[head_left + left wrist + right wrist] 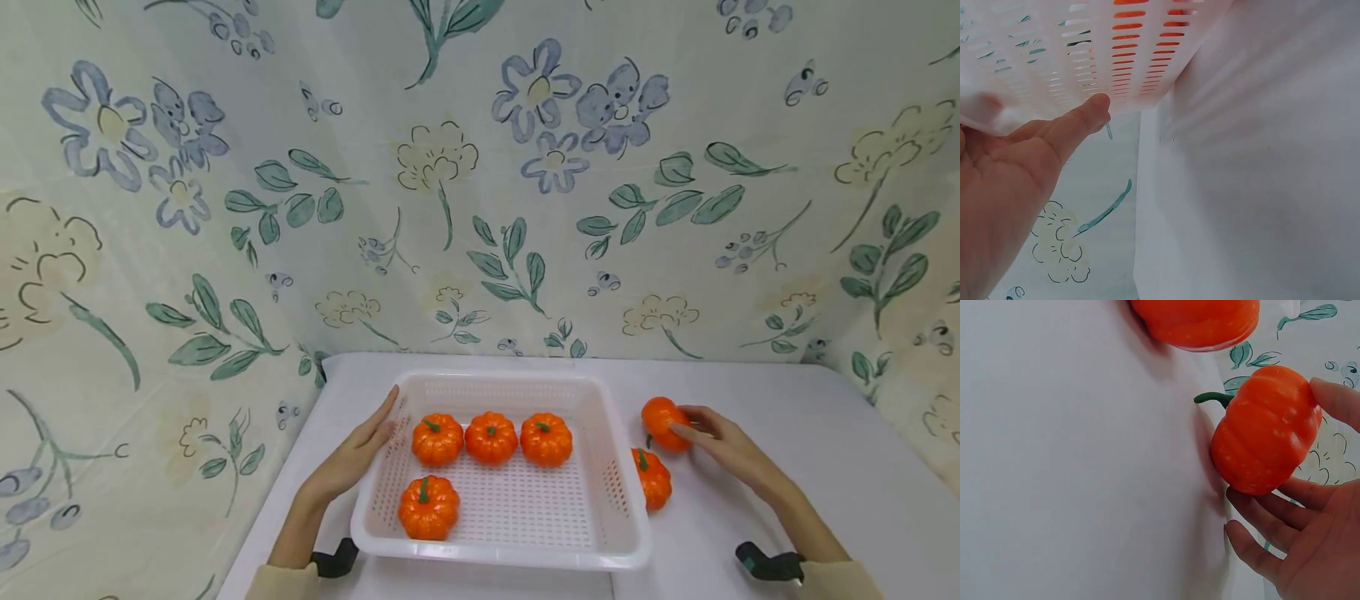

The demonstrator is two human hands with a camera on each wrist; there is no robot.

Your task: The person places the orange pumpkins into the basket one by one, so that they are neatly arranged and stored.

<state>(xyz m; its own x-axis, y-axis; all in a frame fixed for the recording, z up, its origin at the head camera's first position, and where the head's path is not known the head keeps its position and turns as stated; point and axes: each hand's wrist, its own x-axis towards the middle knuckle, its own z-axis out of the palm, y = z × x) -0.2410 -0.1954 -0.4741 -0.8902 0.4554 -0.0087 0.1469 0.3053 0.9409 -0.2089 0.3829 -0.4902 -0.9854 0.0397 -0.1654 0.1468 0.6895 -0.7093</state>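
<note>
A white plastic basket point(517, 554) with slotted walls stands on the table, with several small orange pumpkins in it. Three of them, one being the middle pumpkin point(491, 438), form a row at the back; another pumpkin point(429, 508) sits at the front left. My left hand point(352, 454) holds the basket's left side, fingers along the outer wall and thumb at the rim. To the right of the basket, my right hand point(716, 437) grips a pumpkin point(1266, 431) between thumb and fingers. This pumpkin is tipped sideways, its green stem point(1213, 397) pointing away from the palm.
One more pumpkin point(652, 480) lies close against the basket's right outer wall, partly hidden by the rim. The white tabletop point(720, 533) extends right of the basket. A flower-printed cloth point(480, 275) hangs behind the table and along its sides.
</note>
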